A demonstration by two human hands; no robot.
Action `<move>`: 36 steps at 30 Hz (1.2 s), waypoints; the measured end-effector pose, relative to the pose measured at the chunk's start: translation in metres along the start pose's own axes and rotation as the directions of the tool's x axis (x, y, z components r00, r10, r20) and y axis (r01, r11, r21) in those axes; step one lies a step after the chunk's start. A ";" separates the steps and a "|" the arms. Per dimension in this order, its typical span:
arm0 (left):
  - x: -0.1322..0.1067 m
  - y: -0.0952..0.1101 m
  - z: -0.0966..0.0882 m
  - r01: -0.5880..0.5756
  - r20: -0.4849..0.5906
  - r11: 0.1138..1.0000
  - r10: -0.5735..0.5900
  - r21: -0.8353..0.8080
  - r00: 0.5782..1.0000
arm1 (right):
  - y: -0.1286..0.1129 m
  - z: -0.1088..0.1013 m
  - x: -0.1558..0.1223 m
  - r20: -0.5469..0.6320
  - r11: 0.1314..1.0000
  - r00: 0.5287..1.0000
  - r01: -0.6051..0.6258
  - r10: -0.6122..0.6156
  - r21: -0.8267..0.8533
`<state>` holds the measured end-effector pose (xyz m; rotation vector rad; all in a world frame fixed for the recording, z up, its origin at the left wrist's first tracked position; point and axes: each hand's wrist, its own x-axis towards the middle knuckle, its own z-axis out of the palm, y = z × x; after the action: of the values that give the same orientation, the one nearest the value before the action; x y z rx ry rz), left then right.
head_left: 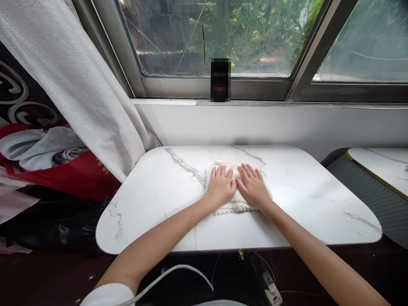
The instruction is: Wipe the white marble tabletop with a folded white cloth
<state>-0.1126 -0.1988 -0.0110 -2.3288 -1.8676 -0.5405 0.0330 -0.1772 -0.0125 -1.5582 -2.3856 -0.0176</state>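
A small white cloth (pixel 234 205) with a lacy near edge lies on the white marble table (pixel 159 191), near its middle. My left hand (pixel 221 185) rests flat on the cloth's left half, fingers stretched toward the window. My right hand (pixel 253 185) lies flat on the right half, fingers slightly spread. The two hands touch side by side and cover most of the cloth. Neither hand grips anything.
A white curtain (pixel 79 80) hangs at the left, touching the table's far left corner. A window (pixel 219 38) with a white sill runs behind, with a dark blurred object (pixel 220 80) on it. Red and grey fabric (pixel 47 157) lies left. A second marble table (pixel 382 165) is right. Cables (pixel 172 274) hang below.
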 end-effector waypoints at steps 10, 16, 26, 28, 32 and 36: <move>-0.088 0.007 -0.034 -0.102 -0.031 0.992 0.104 0.072 0.994 | -0.042 -0.014 -0.075 0.043 0.997 0.996 0.081 -0.081 0.004; -0.101 0.000 -0.043 -0.043 0.009 0.998 0.043 0.053 0.999 | -0.058 -0.017 -0.073 0.088 0.995 0.991 0.098 -0.099 0.017; -0.061 -0.041 -0.045 0.093 0.140 0.996 -0.091 -0.012 0.986 | -0.079 -0.005 -0.024 0.090 0.994 0.990 0.107 -0.107 0.005; -0.045 -0.056 -0.044 0.146 0.170 0.986 -0.130 -0.085 0.977 | -0.083 0.000 -0.007 0.093 0.996 0.992 0.088 -0.089 0.017; -0.015 -0.085 -0.035 0.219 0.125 0.956 -0.197 -0.196 0.972 | -0.087 0.011 0.034 0.146 0.995 0.988 0.036 -0.050 0.094; 0.012 -0.104 -0.025 0.213 0.029 0.961 -0.212 -0.175 0.977 | -0.084 0.020 0.077 0.156 0.986 0.987 0.001 -0.028 0.170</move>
<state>-0.2158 -0.1702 0.0023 -2.2480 -2.1729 -0.7492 -0.0758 -0.1397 -0.0004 -1.5140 -2.4436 0.3085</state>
